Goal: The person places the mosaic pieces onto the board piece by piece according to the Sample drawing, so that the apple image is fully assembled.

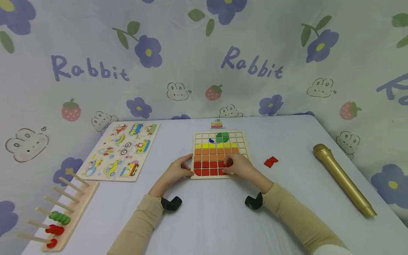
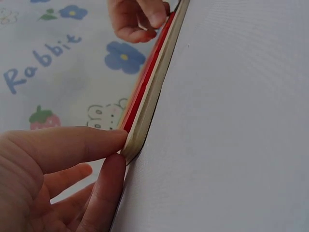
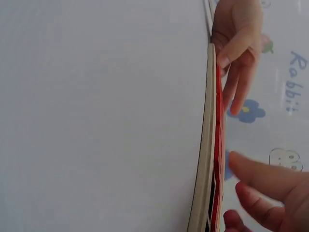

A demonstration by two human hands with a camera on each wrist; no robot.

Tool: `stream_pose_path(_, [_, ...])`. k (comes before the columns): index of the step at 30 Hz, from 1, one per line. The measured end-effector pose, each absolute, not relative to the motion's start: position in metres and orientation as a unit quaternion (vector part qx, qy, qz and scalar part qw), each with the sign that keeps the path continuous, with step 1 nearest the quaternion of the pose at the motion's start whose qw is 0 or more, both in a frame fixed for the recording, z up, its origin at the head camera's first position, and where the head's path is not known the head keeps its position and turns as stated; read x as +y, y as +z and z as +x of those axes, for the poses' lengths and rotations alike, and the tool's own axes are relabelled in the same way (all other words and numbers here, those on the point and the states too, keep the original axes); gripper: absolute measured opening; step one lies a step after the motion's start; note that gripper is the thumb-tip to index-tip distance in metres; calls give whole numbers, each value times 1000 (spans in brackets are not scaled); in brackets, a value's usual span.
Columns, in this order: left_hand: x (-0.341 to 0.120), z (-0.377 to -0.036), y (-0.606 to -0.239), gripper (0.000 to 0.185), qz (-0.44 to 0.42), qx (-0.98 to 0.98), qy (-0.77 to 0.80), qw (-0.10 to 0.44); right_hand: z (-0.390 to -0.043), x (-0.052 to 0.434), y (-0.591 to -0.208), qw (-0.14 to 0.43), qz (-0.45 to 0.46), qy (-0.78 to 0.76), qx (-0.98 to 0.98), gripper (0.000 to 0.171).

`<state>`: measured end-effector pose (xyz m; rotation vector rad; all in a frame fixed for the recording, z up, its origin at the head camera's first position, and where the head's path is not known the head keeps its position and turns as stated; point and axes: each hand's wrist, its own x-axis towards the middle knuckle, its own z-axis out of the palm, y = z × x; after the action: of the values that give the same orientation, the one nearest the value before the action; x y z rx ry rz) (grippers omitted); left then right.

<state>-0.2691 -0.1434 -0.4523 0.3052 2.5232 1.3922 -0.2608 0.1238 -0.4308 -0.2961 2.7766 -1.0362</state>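
A square wooden mosaic board (image 1: 208, 177) lies in front of me, its grid partly filled with red tiles (image 1: 205, 172), orange tiles (image 1: 209, 151), yellow tiles (image 1: 205, 145), green tiles (image 1: 222, 137) and a small blue piece (image 1: 211, 140). My left hand (image 1: 178, 168) grips the board's near left corner; the left wrist view shows thumb and finger at that corner. Over the near right part of the board is my right hand (image 1: 239, 165), fingers bent and apart in the right wrist view (image 3: 265, 193), with no piece visible between them. It hides some grid cells.
Loose red pieces (image 1: 271, 162) lie right of the board. A small picture card (image 1: 217, 123) sits behind it. At far right is a gold microphone (image 1: 344, 180); at left, a vehicle puzzle (image 1: 122, 150) and a peg rack (image 1: 76, 212) with coloured beads.
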Motion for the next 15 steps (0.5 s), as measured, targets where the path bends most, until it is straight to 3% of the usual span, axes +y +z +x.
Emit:
stream_pose_path(8, [-145,-271,-456,74,105,866,473,123,-263,198,-412,62,-48,-376,923,22])
stream_pose_path(15, [-146,-272,-455,74,109,862,480,123,-254,247,-421,77,-15,-321,944,33])
